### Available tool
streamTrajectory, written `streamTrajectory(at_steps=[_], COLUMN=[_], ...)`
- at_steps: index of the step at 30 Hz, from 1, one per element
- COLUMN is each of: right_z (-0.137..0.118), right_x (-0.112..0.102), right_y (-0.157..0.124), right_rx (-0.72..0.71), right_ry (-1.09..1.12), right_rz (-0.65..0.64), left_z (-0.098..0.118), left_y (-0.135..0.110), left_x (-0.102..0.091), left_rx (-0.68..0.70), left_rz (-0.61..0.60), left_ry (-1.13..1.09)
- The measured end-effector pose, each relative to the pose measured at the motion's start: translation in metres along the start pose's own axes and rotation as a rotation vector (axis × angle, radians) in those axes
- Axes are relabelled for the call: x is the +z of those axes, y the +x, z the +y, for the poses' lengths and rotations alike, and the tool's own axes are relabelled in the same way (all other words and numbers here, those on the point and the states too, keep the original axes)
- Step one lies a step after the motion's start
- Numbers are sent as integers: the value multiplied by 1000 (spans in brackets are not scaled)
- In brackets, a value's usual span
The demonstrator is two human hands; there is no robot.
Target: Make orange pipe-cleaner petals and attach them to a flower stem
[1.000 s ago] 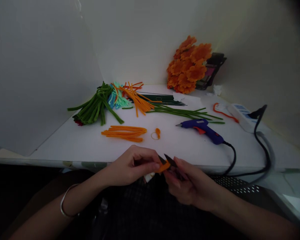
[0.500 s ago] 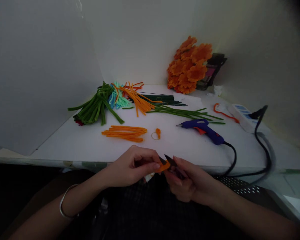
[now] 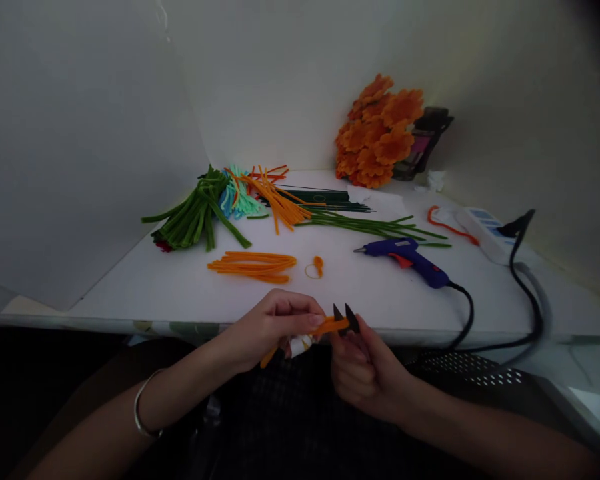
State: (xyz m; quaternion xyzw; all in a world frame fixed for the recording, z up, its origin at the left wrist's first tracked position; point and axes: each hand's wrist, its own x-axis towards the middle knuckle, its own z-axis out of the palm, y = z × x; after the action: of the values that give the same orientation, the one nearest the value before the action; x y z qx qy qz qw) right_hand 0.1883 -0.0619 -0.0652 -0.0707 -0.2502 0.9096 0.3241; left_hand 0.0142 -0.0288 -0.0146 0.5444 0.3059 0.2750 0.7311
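Observation:
My left hand (image 3: 270, 327) pinches an orange pipe cleaner (image 3: 331, 326) just past the table's front edge; another orange length hangs out below the wrist. Wrapped round a pair of dark-bladed snips (image 3: 351, 320), my right hand (image 3: 367, 370) holds them with the points up and the blades apart. The pipe cleaner's end lies at the blades; whether it sits between them I cannot tell. Something white (image 3: 299, 345) shows under the left fingers. Beyond the hands lie a bundle of orange pipe cleaners (image 3: 253, 265) and a small orange coiled piece (image 3: 319, 265).
A blue glue gun (image 3: 405, 253) lies at the right, its black cord running off the edge near a white power strip (image 3: 487, 233). Green pipe cleaners (image 3: 200, 210) are heaped at left. Orange felt-like flowers (image 3: 377, 133) stand at the back against the wall.
The pipe cleaner now extends further right from my left fingers. The snips have turned more upright and shifted slightly right. The view has moved a little.

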Motion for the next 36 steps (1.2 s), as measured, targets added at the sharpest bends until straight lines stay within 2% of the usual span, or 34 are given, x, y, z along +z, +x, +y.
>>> streamTrajectory(at_steps=[6, 11, 13, 14, 15, 17, 18, 20, 22, 27, 33, 36], right_z=[5, 8, -1, -9, -18, -36, -43, -50, -49, -39, -41, -42], right_x=[-6, -11, -13, -13, -13, -12, -11, -7, -3, 9, 20, 22], right_y=[-1, -2, -4, -4, -5, -3, -2, 3, 8, 7, 3, 2], right_rx=[15, 31, 12, -18, -65, -255, -319, -235, -132, -186, -256, -279], right_ry=[-31, -46, -40, -38, -37, -17, -12, -60, -183, -715, -1052, -1187], right_rz=[30, 64, 60, 70, 78, 172, 203, 200, 208, 428, 589, 597], left_z=[-1, 0, 11, 18, 26, 40, 43, 42, 32, 11, 7, 6], left_y=[1, 0, -3, -5, -8, -12, -13, -13, -9, -4, -7, -7], left_x=[5, 3, -8, -16, -24, -35, -37, -32, -19, 3, 8, 10], left_rx=[-68, -96, -20, 92, 247, 368, 383, 302, 185, 186, 168, 162], left_rz=[43, 64, 141, 237, 385, 478, 488, 405, 212, 152, 122, 126], left_ry=[-176, -160, -111, -87, -70, -61, -25, 74, 214, 344, 466, 530])
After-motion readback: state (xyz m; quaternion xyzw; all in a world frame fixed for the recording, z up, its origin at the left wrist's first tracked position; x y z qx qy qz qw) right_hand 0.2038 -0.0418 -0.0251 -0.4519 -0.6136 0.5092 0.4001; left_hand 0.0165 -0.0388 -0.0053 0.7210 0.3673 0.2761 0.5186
